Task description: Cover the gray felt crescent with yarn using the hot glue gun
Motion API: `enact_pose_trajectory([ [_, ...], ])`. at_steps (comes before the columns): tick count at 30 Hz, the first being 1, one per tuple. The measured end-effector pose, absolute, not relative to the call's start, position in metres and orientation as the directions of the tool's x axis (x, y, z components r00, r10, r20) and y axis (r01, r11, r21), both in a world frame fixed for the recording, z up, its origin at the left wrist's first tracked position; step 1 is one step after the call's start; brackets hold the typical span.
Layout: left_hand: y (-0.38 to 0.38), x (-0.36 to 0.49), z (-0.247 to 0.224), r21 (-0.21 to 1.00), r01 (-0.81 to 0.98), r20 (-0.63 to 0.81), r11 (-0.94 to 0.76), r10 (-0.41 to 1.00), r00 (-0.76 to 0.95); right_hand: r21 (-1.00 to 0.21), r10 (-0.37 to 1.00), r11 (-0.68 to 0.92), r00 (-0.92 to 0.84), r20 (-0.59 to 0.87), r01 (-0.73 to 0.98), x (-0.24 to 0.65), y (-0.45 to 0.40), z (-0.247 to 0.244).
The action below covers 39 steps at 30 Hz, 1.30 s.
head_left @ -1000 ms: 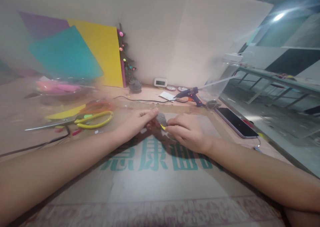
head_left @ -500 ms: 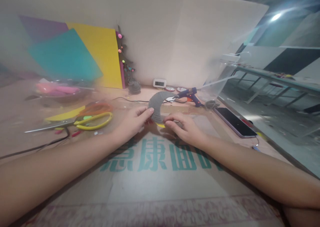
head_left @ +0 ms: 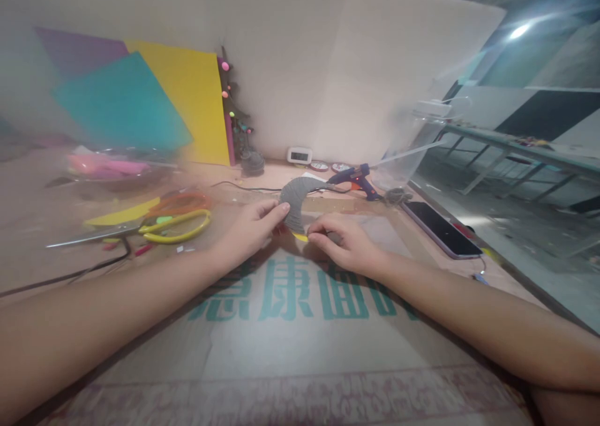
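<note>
Gray crescent [head_left: 293,204] has turned broadside above the lettered tabletop [head_left: 300,348], pale panel [head_left: 290,70] behind.

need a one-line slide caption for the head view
Left hand holding a grey crescent, right hand by its yellow end, glue gun beyond.

Scissors [head_left: 126,230] lay left, a phone [head_left: 440,229] right. Far back, a clock [head_left: 299,156] stood left of a glue gun [head_left: 356,176]; nearer, one end of a crescent [head_left: 293,202] was between left hand [head_left: 257,225] and right hand [head_left: 345,242].
</note>
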<state>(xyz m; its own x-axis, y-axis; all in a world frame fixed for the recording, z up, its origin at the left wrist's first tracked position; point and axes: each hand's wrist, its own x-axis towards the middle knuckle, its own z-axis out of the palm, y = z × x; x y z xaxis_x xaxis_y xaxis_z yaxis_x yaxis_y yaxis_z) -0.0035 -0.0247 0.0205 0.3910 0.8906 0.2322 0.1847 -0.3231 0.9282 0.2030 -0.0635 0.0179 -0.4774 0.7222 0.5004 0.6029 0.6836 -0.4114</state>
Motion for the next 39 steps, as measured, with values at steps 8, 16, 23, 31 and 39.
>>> enact_pose_trajectory([
  [8, -0.019, -0.003, 0.013, 0.954, 0.134, 0.194, -0.267, 0.895, 0.401, -0.386, 0.723, 0.673, -0.448, 0.527, 0.631, 0.203, -0.065, 0.018],
  [16, -0.02, -0.003, 0.014, 0.965, 0.103, 0.183, -0.242, 0.898, 0.4, -0.366, 0.719, 0.669, -0.439, 0.539, 0.647, 0.203, -0.065, 0.018],
  [23, -0.019, -0.002, 0.012, 0.966, 0.096, 0.18, -0.239, 0.892, 0.414, -0.463, 0.743, 0.658, -0.416, 0.524, 0.593, 0.206, -0.062, 0.018],
  [31, -0.028, -0.002, 0.022, 0.92, 0.195, 0.224, -0.34, 0.865, 0.449, -0.449, 0.71, 0.701, -0.484, 0.512, 0.554, 0.203, -0.059, 0.016],
  [39, -0.026, -0.002, 0.014, 0.925, 0.162, 0.196, -0.344, 0.797, 0.572, -0.449, 0.73, 0.675, -0.442, 0.522, 0.585, 0.203, -0.06, 0.017],
])
